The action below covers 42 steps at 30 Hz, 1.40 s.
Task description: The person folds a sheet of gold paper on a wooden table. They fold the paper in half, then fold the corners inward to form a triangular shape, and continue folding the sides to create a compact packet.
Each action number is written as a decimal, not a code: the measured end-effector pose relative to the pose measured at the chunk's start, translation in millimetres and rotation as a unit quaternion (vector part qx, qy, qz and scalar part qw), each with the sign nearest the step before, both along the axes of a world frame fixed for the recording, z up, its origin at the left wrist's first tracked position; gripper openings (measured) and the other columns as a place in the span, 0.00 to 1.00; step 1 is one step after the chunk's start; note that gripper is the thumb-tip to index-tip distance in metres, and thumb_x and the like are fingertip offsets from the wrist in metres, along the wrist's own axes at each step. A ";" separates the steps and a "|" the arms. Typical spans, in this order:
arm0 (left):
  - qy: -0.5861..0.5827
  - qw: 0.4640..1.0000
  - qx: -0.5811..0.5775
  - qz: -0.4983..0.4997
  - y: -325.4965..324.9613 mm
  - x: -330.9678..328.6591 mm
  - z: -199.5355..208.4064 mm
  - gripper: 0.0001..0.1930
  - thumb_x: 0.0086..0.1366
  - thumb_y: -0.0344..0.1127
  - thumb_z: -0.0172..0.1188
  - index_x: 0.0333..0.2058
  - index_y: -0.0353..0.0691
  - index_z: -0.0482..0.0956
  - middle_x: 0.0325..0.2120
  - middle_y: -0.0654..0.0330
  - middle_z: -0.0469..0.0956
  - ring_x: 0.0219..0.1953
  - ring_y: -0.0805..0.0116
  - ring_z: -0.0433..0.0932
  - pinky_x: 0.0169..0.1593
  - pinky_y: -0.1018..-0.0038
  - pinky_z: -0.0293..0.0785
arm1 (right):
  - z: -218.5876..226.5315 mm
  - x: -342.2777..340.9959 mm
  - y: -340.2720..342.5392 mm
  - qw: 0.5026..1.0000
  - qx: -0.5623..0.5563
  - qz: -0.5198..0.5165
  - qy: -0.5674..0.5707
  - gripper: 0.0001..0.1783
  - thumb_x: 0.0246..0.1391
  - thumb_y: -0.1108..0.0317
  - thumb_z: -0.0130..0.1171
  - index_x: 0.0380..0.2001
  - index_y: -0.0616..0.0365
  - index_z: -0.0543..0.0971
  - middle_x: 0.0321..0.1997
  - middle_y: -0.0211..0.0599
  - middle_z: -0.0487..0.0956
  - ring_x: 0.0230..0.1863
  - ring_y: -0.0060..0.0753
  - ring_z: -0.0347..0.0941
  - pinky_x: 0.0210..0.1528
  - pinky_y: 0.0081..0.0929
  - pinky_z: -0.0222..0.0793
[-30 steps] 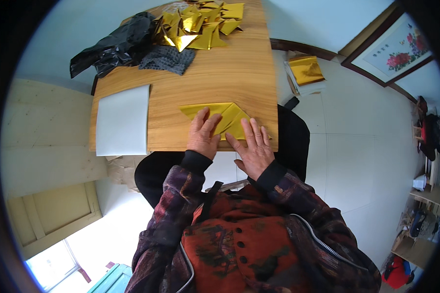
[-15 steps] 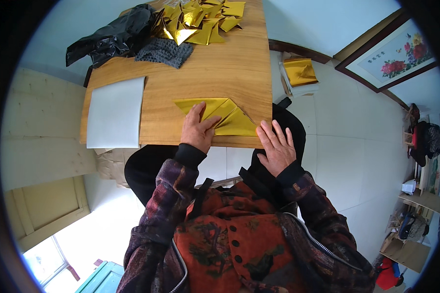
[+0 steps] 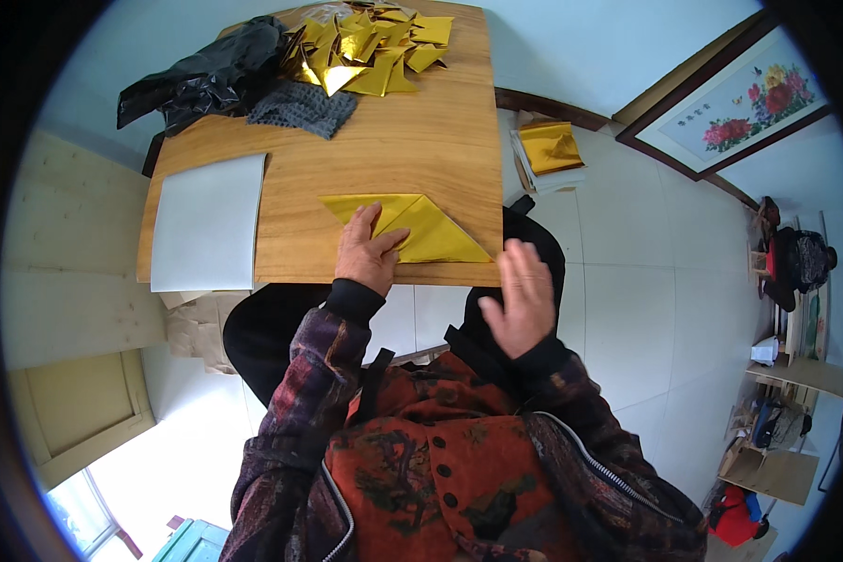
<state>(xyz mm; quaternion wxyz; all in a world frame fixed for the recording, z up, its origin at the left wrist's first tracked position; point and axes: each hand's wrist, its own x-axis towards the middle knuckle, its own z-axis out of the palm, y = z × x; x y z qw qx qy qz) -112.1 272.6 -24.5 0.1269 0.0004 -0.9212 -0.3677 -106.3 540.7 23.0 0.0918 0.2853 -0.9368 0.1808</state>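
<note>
A sheet of shiny gold paper (image 3: pixel 440 235), folded into a slanted four-sided shape with pointed ends, lies near the front edge of the wooden table (image 3: pixel 384 159). My left hand (image 3: pixel 369 251) rests on its left part, fingers apart and pressing it down rather than gripping it. Just beyond the paper's right tip, past the table corner, my right hand (image 3: pixel 522 302) is raised with its fingers stretched out, slightly blurred and holding nothing.
A pale grey sheet (image 3: pixel 208 225) lies at the table's left. Folded gold pieces (image 3: pixel 375 51) are heaped at the far end, beside a black plastic bag (image 3: pixel 206 80) and a dark textured cloth (image 3: pixel 302 110). More gold paper (image 3: pixel 550 148) tops a stack on the floor at right.
My right hand has come off the paper's right tip and drawn back toward me. The gold paper's right part looks flatter. My left hand stays on it, and the whole view has shifted slightly.
</note>
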 end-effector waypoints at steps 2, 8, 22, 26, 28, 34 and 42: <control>0.011 1.000 -0.003 -0.001 -1.1 -0.8 -5.0 0.20 0.51 0.22 0.62 0.44 0.46 0.85 0.61 0.47 0.66 0.64 0.44 0.61 0.66 0.59 0.59 | -2.0 5.9 -35.5 0.996 -0.010 0.083 -0.016 0.43 0.44 0.61 0.68 0.63 0.62 0.64 0.72 0.45 0.58 0.72 0.50 0.52 0.70 0.50 0.48; 0.044 0.999 -0.015 0.022 -1.8 -5.8 -10.5 0.14 0.55 0.29 0.60 0.40 0.46 0.86 0.57 0.47 0.71 0.62 0.41 0.65 0.64 0.55 0.61 | -15.2 -8.6 -109.2 0.988 0.009 0.132 -0.085 0.48 0.44 0.56 0.70 0.66 0.59 0.61 0.75 0.43 0.50 0.74 0.50 0.47 0.70 0.52 0.45; -0.011 0.997 -0.046 -0.053 -12.6 0.6 1.5 0.23 0.52 0.30 0.67 0.49 0.51 0.82 0.62 0.46 0.64 0.66 0.43 0.58 0.67 0.56 0.57 | -14.9 -8.0 -88.6 0.983 0.091 0.132 -0.090 0.48 0.43 0.54 0.72 0.68 0.34 0.61 0.74 0.48 0.46 0.74 0.65 0.36 0.70 0.60 0.43; -0.026 0.995 -0.047 -0.084 -16.4 2.5 6.2 0.27 0.52 0.33 0.68 0.53 0.53 0.79 0.64 0.46 0.61 0.67 0.42 0.56 0.68 0.57 0.55 | -18.5 -1.2 -101.3 0.985 0.103 0.093 -0.100 0.49 0.42 0.55 0.72 0.68 0.28 0.60 0.75 0.51 0.42 0.73 0.71 0.33 0.69 0.66 0.41; -0.044 0.994 -0.049 -0.090 -17.1 2.5 7.5 0.26 0.53 0.33 0.67 0.54 0.53 0.79 0.64 0.46 0.60 0.68 0.43 0.55 0.68 0.57 0.54 | -20.2 -1.0 -102.6 0.985 0.114 0.087 -0.096 0.50 0.42 0.56 0.72 0.69 0.26 0.58 0.75 0.52 0.41 0.73 0.73 0.32 0.68 0.68 0.40; -0.062 0.991 -0.081 -0.091 -19.2 0.1 8.7 0.26 0.55 0.27 0.62 0.54 0.52 0.78 0.65 0.46 0.59 0.68 0.44 0.55 0.69 0.58 0.54 | -19.9 -0.1 -103.9 0.982 0.141 0.088 -0.093 0.49 0.45 0.56 0.70 0.69 0.22 0.57 0.75 0.54 0.39 0.73 0.75 0.32 0.69 0.69 0.38; -0.062 0.993 -0.049 -0.086 -18.2 -3.3 9.9 0.24 0.56 0.24 0.60 0.53 0.51 0.80 0.64 0.46 0.61 0.67 0.44 0.57 0.68 0.59 0.55 | -13.4 -0.1 -100.1 0.985 0.096 0.101 -0.103 0.49 0.43 0.54 0.71 0.69 0.26 0.59 0.75 0.54 0.41 0.73 0.74 0.31 0.69 0.67 0.37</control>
